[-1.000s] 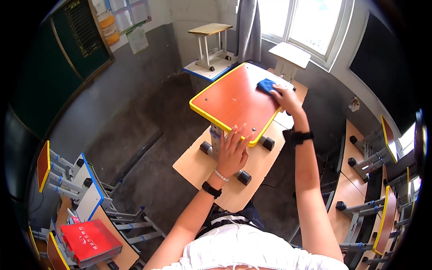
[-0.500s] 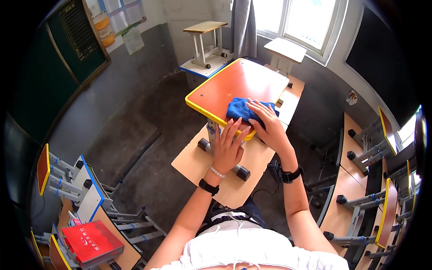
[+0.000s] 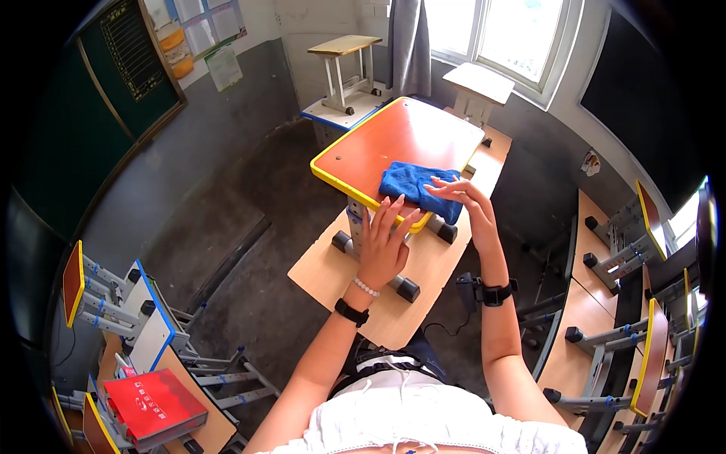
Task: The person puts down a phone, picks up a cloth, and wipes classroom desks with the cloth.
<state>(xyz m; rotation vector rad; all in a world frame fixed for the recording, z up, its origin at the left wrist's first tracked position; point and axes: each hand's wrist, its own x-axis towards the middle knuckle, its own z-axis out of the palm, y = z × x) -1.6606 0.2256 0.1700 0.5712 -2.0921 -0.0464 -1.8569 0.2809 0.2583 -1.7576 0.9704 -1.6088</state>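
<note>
A stool with an orange-brown seat (image 3: 393, 136) and yellow rim stands on a pale wooden desk (image 3: 321, 265). The blue cloth (image 3: 408, 181) lies folded on the seat's near right part, one corner draping over the edge. My right hand (image 3: 474, 206) is at the cloth's right side, fingers stretched over it and apart; its thumb is mostly hidden. My left hand (image 3: 384, 242) is open, with spread fingertips at the yellow near edge of the seat. I wear a dark band on each wrist, and a bead bracelet on the left.
Upturned stools sit on desks (image 3: 575, 333) along the right. A red bag (image 3: 155, 405) rests on a desk at lower left. Behind the orange seat stand another stool (image 3: 348, 45) and a white-topped one (image 3: 480, 83) by the window. A cable (image 3: 446, 327) hangs near my right forearm.
My right hand has shifted right and turned on its side, from lying flat on the cloth. More of the cloth shows, spread flatter. My left hand has hardly moved.
</note>
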